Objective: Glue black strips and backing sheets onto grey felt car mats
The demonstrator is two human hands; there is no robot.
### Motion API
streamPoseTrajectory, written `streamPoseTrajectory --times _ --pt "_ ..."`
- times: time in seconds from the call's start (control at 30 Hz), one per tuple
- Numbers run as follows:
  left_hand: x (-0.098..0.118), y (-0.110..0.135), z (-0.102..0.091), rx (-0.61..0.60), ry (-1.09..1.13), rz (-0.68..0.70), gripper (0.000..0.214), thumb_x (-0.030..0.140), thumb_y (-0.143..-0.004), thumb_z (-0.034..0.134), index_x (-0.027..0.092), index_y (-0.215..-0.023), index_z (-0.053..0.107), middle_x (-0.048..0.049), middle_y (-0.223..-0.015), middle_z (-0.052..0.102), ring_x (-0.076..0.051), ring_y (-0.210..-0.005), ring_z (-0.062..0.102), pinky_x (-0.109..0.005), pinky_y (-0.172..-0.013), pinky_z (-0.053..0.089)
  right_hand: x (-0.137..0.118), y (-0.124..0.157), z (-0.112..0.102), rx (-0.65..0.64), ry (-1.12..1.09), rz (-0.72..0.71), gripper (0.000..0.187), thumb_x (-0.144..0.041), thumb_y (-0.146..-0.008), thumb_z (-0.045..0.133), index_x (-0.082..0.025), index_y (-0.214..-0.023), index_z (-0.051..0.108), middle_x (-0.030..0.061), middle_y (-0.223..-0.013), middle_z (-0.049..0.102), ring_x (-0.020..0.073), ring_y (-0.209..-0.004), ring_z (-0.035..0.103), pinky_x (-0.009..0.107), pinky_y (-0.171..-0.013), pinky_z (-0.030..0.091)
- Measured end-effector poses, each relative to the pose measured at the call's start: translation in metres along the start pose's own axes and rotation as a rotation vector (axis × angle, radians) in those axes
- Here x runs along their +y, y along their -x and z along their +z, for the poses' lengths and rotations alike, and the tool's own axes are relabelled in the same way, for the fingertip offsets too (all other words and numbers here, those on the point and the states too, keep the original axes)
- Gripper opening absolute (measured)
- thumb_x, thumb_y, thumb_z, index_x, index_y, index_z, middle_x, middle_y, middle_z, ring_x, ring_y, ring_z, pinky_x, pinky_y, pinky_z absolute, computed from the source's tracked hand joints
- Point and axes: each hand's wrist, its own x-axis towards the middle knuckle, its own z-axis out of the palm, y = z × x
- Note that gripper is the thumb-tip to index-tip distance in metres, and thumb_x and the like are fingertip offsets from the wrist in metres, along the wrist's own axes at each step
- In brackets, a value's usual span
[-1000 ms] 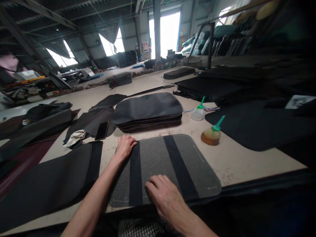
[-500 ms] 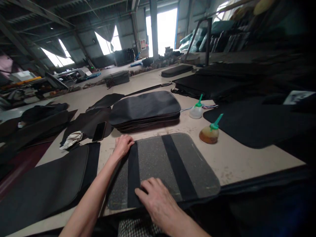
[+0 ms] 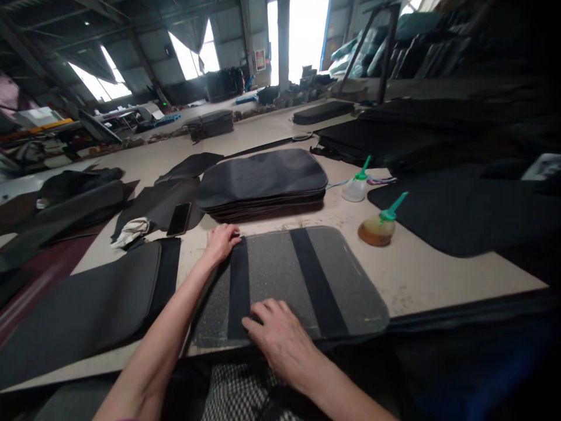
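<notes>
A grey speckled panel (image 3: 276, 275) with rounded corners lies flat at the table's front edge. Two black strips cross it from far edge to near edge: a left strip (image 3: 239, 286) and a right strip (image 3: 316, 280). My left hand (image 3: 222, 241) is at the panel's far left corner, its fingers bent and pressed together on the end of the left strip; its thumb is hidden. Over the near part of the panel rests my right hand (image 3: 278, 330), fingers loosely spread, the thumb and fingertips beside and on the left strip. Nothing shows in the right hand.
Behind the panel stands a stack of dark panels (image 3: 263, 178). To the right are a squeeze bottle of amber liquid (image 3: 376, 231), a paler bottle (image 3: 354, 190) and a large black sheet (image 3: 456, 216). On the left lie a phone (image 3: 179, 219), a crumpled cloth (image 3: 131, 232) and another panel (image 3: 96, 298).
The view has tilted and shifted slightly, so the table appears higher. Both hands keep nearly the same places on the panel; the right fingers have shifted slightly along the left strip.
</notes>
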Motion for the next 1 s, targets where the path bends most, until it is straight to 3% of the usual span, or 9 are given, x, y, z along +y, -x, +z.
streamPoseTrajectory --times 0.1,0.23,0.43,0.53,0.63,0.77,1.0 --pt "-0.001 0.008 -0.007 0.053 0.047 -0.028 0.031 0.03 -0.095 0.064 0.025 -0.125 0.062 -0.0078 -0.115 0.066 -0.025 -0.111 0.059 -0.04 -0.096 0.042 0.0 -0.001 -0.002 -0.011 0.019 -0.007 0.021 -0.017 -0.1 0.053 -0.024 -0.116 0.064 0.0065 -0.113 0.061 0.0251 -0.103 0.051 0.038 -0.081 0.039" --pt "0.004 0.038 -0.028 0.13 0.136 0.085 0.026 0.029 -0.098 0.058 0.023 -0.123 0.063 -0.0088 -0.12 0.066 -0.025 -0.113 0.059 -0.043 -0.1 0.042 -0.002 -0.001 -0.002 -0.029 0.026 -0.01 0.022 -0.019 -0.101 0.054 -0.024 -0.119 0.065 0.0067 -0.116 0.061 0.0255 -0.104 0.051 0.037 -0.08 0.039" --pt "0.017 0.129 -0.053 -0.076 0.207 0.344 0.02 0.035 -0.1 0.056 0.024 -0.114 0.066 -0.0059 -0.117 0.069 -0.023 -0.113 0.06 -0.042 -0.101 0.042 -0.001 -0.003 -0.004 -0.03 -0.009 0.023 0.026 -0.016 -0.099 0.056 -0.026 -0.12 0.068 0.0071 -0.12 0.059 0.0247 -0.106 0.05 0.036 -0.082 0.039" --pt "0.023 0.175 -0.056 -0.158 0.186 0.383 0.02 0.036 -0.101 0.055 0.025 -0.112 0.067 -0.0055 -0.117 0.069 -0.021 -0.11 0.06 -0.041 -0.101 0.041 0.003 -0.003 -0.006 -0.041 -0.047 0.027 0.032 -0.012 -0.098 0.055 -0.028 -0.123 0.068 0.007 -0.12 0.058 0.023 -0.105 0.05 0.034 -0.082 0.038" --pt "0.029 0.206 -0.054 -0.159 0.129 0.399 0.019 0.034 -0.101 0.055 0.024 -0.112 0.067 -0.0057 -0.117 0.07 -0.022 -0.109 0.06 -0.042 -0.099 0.04 0.006 -0.003 -0.008 -0.056 -0.091 0.028 0.036 -0.009 -0.098 0.055 -0.029 -0.124 0.069 0.0067 -0.117 0.058 0.0214 -0.103 0.05 0.033 -0.082 0.039" --pt "0.035 0.222 -0.045 -0.08 0.044 0.424 0.018 0.03 -0.101 0.056 0.022 -0.113 0.067 -0.0059 -0.116 0.072 -0.024 -0.112 0.06 -0.045 -0.099 0.037 0.006 -0.003 -0.011 -0.066 -0.12 0.031 0.037 -0.009 -0.098 0.053 -0.029 -0.124 0.069 0.0068 -0.115 0.059 0.0207 -0.103 0.051 0.032 -0.083 0.04" --pt "0.04 0.226 -0.044 -0.014 0.02 0.429 0.019 0.035 -0.099 0.06 0.024 -0.112 0.068 -0.0055 -0.116 0.073 -0.025 -0.111 0.06 -0.047 -0.1 0.036 0.004 -0.003 -0.014 -0.072 -0.137 0.019 0.035 -0.009 -0.099 0.051 -0.027 -0.124 0.069 0.0063 -0.117 0.06 0.0193 -0.105 0.05 0.032 -0.088 0.043"
